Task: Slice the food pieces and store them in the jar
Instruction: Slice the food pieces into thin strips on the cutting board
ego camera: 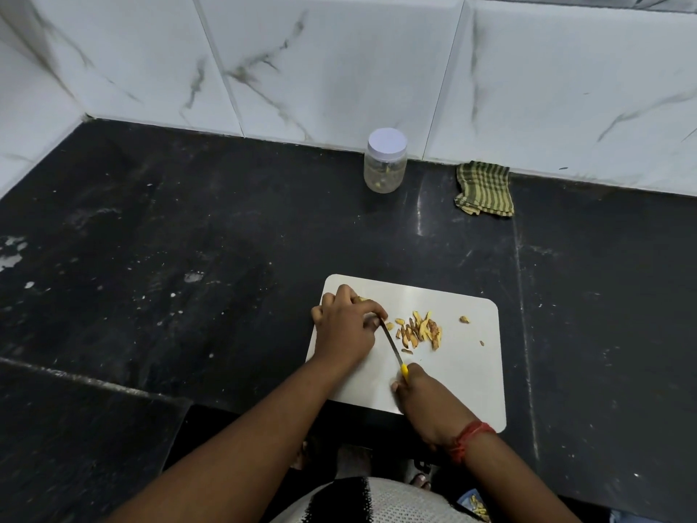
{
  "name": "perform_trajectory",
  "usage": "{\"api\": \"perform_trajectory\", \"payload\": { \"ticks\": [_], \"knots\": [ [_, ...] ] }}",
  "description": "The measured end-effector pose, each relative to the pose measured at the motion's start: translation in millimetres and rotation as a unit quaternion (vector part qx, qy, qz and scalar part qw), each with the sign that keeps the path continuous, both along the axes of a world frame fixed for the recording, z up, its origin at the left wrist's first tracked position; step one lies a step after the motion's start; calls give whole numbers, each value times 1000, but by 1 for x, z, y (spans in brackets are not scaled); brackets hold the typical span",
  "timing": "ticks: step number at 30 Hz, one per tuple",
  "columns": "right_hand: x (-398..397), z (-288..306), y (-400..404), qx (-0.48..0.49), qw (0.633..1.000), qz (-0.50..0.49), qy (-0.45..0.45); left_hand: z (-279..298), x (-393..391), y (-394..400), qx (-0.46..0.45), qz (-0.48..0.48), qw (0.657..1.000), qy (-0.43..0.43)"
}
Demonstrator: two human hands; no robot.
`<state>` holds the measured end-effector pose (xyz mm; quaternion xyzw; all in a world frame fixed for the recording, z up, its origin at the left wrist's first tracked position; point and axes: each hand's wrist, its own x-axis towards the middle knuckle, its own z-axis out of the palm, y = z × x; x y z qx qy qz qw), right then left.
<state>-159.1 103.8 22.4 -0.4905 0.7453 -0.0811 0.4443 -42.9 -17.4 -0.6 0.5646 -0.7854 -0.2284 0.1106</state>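
Observation:
A white cutting board (464, 368) lies on the black counter in front of me. My left hand (345, 326) presses a food piece (364, 299) down at the board's far left; most of that piece is hidden under my fingers. My right hand (424, 400) grips the yellow handle of a small knife (392, 347), whose blade tip meets my left fingertips. A pile of yellow-brown slices (418, 330) lies just right of the blade, with a few stray bits further right. A clear jar (385, 160) with a white lid on stands far back by the wall.
A folded green checked cloth (484, 188) lies right of the jar against the marble-tiled wall. The black counter (188, 239) stretches wide to the left and back, with white specks. The counter's front edge runs just under the board.

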Motion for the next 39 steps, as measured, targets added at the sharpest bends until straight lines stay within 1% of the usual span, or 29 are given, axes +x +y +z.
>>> {"api": "perform_trajectory", "payload": {
  "ticks": [4, 7, 10, 16, 22, 25, 27, 35, 39],
  "knots": [
    [-2, -5, 11, -13, 999, 30, 23, 0, -1, -1, 10, 15, 1000, 4],
    [-4, -5, 18, -21, 998, 46, 24, 0, 0, -2, 16, -2, 1000, 4],
    [-4, 2, 16, -21, 1000, 19, -11, -1, 3, -1, 13, -10, 1000, 12],
    [-12, 20, 25, 17, 995, -46, -84, -10, 7, 2, -15, 1, 999, 39],
    [-19, 26, 29, 18, 985, -93, -144, -13, 13, 16, -91, 14, 996, 22],
    [-21, 28, 28, 21, 977, -121, -174, -16, 9, 18, -109, -22, 994, -2],
    [-23, 29, 27, 22, 972, -138, -188, -15, 4, 17, -106, -32, 994, 5],
    [-31, 34, 27, 5, 974, -145, -172, -13, -4, 11, -99, -106, 989, 18],
    [-33, 38, 27, 2, 967, -162, -197, -13, -11, 10, -67, -126, 988, 58]
  ]
}}
